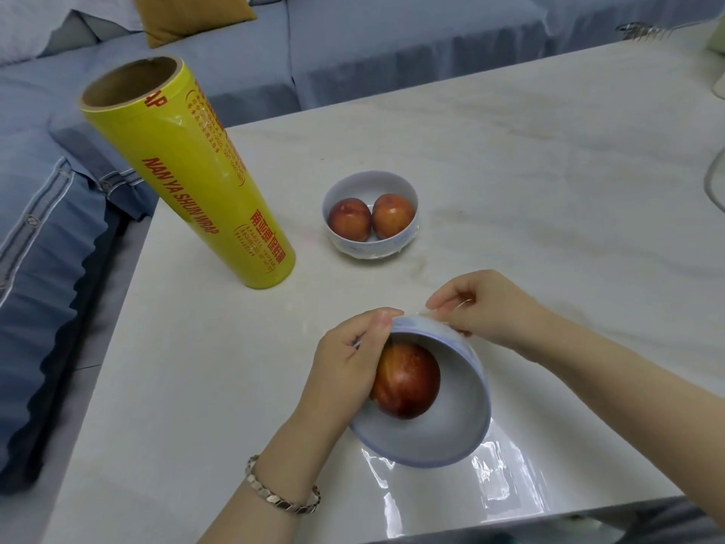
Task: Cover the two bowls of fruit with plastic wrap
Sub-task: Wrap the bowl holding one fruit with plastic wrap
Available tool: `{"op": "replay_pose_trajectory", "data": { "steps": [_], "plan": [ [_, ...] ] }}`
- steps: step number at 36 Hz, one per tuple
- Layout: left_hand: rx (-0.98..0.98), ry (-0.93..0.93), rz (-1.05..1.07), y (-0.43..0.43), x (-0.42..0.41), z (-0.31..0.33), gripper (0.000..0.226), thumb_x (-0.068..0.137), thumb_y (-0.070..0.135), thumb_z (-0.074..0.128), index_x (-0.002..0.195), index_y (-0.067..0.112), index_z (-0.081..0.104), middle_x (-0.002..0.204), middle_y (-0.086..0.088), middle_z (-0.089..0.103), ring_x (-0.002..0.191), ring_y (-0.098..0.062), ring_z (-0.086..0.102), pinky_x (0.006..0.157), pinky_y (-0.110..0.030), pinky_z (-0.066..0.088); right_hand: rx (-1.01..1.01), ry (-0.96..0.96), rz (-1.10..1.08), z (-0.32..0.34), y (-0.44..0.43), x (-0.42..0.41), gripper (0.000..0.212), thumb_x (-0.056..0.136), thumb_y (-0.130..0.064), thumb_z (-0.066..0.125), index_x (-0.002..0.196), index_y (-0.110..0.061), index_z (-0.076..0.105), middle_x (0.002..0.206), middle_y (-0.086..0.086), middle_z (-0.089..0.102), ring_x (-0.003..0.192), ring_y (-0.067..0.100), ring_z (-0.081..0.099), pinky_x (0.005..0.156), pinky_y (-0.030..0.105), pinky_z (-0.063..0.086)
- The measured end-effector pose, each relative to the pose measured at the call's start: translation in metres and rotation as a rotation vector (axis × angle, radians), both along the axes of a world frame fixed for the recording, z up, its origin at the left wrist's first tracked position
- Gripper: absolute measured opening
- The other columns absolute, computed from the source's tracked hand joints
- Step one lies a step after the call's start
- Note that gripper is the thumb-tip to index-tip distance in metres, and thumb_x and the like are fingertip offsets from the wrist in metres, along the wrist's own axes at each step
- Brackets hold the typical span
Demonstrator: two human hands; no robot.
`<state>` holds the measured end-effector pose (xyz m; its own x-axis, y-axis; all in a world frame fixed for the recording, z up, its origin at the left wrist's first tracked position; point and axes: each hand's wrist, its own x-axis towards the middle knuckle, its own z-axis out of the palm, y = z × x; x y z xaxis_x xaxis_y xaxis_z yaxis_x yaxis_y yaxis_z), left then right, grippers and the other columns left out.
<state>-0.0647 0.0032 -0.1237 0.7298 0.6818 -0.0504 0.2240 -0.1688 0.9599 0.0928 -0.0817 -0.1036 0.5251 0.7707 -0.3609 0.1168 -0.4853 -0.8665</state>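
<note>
So the near bowl is tipped toward me on the desk, one fruit inside. My left hand and right hand both have their fingers pinching the plastic wrap at its far rim. The second bowl sits beyond, near the roll.

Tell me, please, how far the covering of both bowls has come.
Done, apparently: the far bowl shows film crinkled round its wall. In hand: the left hand and right hand pinch film at the far rim of the tilted near bowl. Left: stretching and sealing that film, part lying loose in front.
</note>
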Motion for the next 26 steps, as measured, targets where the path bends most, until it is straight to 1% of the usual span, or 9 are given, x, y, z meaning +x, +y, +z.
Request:
{"op": "replay_pose_trajectory", "data": {
  "steps": [2,5,7,10,14,18,21,25,26],
  "plan": [
    [-0.011,0.004,0.019,0.002,0.000,-0.003,0.034,0.079,0.052,0.044,0.081,0.033,0.071,0.089,0.018,0.072,0.092,0.000,0.064,0.083,-0.014,0.046,0.065,-0.208,-0.067,0.002,-0.005,-0.002,0.012,0.082,-0.005,0.062,0.084,-0.014,0.069,0.069,-0.011,0.060,0.056,0.002,0.055,0.058,0.004,0.041],
    [-0.020,0.004,0.044,0.004,0.000,-0.008,0.045,0.074,0.060,0.041,0.086,0.029,0.072,0.094,0.014,0.073,0.097,-0.003,0.064,0.087,-0.019,0.047,0.278,-0.277,-0.016,0.016,-0.019,-0.017,0.015,0.087,-0.014,0.058,0.087,-0.026,0.068,0.087,-0.021,0.064,0.080,-0.004,0.061,0.074,0.001,0.039],
    [-0.014,0.013,0.043,0.004,0.001,-0.008,0.044,0.074,0.061,0.041,0.085,0.032,0.072,0.094,0.015,0.073,0.097,-0.002,0.064,0.085,-0.017,0.047,0.310,-0.327,0.118,0.019,-0.028,-0.031,0.016,0.090,-0.025,0.055,0.098,-0.026,0.069,0.098,-0.027,0.062,0.095,-0.017,0.053,0.083,-0.003,0.033],
    [-0.022,0.011,0.064,0.003,0.002,-0.006,0.042,0.073,0.062,0.040,0.083,0.035,0.072,0.091,0.018,0.072,0.094,0.001,0.064,0.082,-0.013,0.046,0.277,-0.436,0.210,0.010,-0.033,-0.043,0.038,0.087,-0.039,0.045,0.119,-0.025,0.060,0.113,-0.027,0.053,0.110,-0.018,0.042,0.090,-0.005,0.025],
    [0.008,0.011,0.042,0.001,0.002,-0.004,0.042,0.076,0.060,0.040,0.084,0.033,0.072,0.090,0.016,0.072,0.092,0.000,0.064,0.079,-0.012,0.046,0.265,-0.412,0.192,0.008,-0.027,-0.043,0.032,0.091,-0.036,0.042,0.116,-0.027,0.059,0.104,-0.031,0.052,0.097,-0.026,0.042,0.084,-0.005,0.027],
    [0.005,0.017,0.065,0.000,0.001,-0.005,0.041,0.081,0.055,0.042,0.087,0.028,0.073,0.090,0.014,0.072,0.091,0.000,0.065,0.077,-0.011,0.045,0.237,-0.388,0.179,0.005,-0.020,-0.043,0.026,0.094,-0.029,0.045,0.114,-0.023,0.060,0.111,-0.014,0.062,0.102,-0.005,0.049,0.084,-0.001,0.032],
    [0.004,0.039,0.066,0.000,0.002,-0.005,0.037,0.084,0.047,0.042,0.088,0.027,0.073,0.090,0.014,0.073,0.091,0.001,0.064,0.078,-0.011,0.045,0.170,-0.323,0.186,0.007,-0.020,-0.041,0.032,0.094,-0.033,0.043,0.115,-0.016,0.060,0.118,-0.007,0.063,0.105,0.002,0.052,0.091,0.013,0.037],
    [-0.017,0.067,0.080,0.000,0.005,-0.003,0.034,0.081,0.051,0.043,0.081,0.034,0.072,0.090,0.019,0.072,0.093,0.003,0.064,0.081,-0.012,0.045,0.057,-0.167,0.205,0.009,-0.031,-0.027,0.030,0.089,-0.045,0.046,0.103,-0.025,0.062,0.104,-0.016,0.061,0.102,0.005,0.055,0.086,0.017,0.039],
    [-0.028,0.065,0.088,0.000,0.004,-0.004,0.035,0.082,0.052,0.042,0.081,0.034,0.073,0.090,0.018,0.072,0.094,0.002,0.064,0.083,-0.014,0.046,0.040,-0.139,0.170,0.008,-0.036,-0.025,0.029,0.086,-0.046,0.049,0.106,-0.028,0.061,0.107,-0.019,0.059,0.103,0.002,0.055,0.086,0.015,0.039]
  ]
}}
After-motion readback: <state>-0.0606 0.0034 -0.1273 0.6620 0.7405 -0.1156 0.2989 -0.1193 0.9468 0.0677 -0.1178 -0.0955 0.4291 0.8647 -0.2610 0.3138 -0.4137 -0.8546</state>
